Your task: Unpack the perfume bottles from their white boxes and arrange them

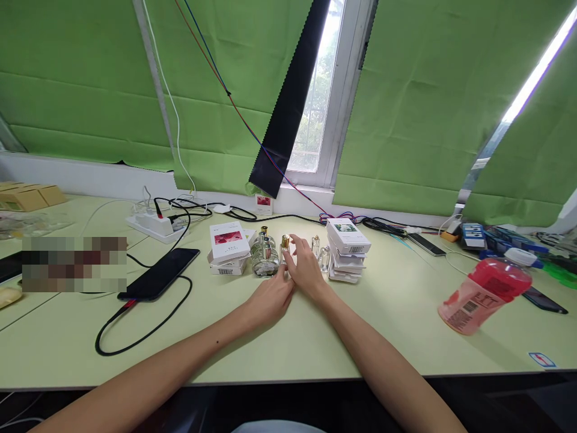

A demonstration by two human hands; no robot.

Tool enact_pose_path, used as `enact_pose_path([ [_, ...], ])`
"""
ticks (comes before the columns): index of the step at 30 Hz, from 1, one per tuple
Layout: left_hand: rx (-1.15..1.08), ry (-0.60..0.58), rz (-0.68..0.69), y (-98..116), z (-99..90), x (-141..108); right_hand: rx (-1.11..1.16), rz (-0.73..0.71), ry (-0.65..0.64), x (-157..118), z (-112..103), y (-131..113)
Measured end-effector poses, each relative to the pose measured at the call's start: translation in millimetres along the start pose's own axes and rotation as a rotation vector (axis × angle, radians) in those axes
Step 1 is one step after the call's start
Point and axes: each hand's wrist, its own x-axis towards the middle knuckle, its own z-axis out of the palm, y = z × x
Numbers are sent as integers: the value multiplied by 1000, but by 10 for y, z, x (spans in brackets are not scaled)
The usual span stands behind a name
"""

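Note:
Small glass bottles stand in a group at the middle of the table. My right hand [303, 264] has its fingers around a slim clear bottle with a gold cap [285, 242]. Low beside it, my left hand [273, 296] rests near the bottle's base, its fingertips meeting my right hand; what it grips, if anything, is hidden. Just left are round clear bottles [265, 262] with silver and gold caps. Slim clear bottles [323, 258] stand right of my right hand. White boxes are stacked on both sides, a left stack [229, 242] with a red flower picture and a taller right stack [348, 236].
A black phone [163, 273] with a cable lies left, near a white power strip [155, 225]. A pink drink bottle [489, 291] stands at the right. Cables [252, 216] run along the wall, and yellow boxes [29, 196] sit far left.

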Motion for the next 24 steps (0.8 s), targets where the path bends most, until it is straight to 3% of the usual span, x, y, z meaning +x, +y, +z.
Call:
enact_pose_path([
  [15,19,7,-11,-31,28,2,-251,35,94,-7,-10,-22],
  [24,46,-3,-22,-13,-12,-14,-317,89,72,-8,6,3],
])
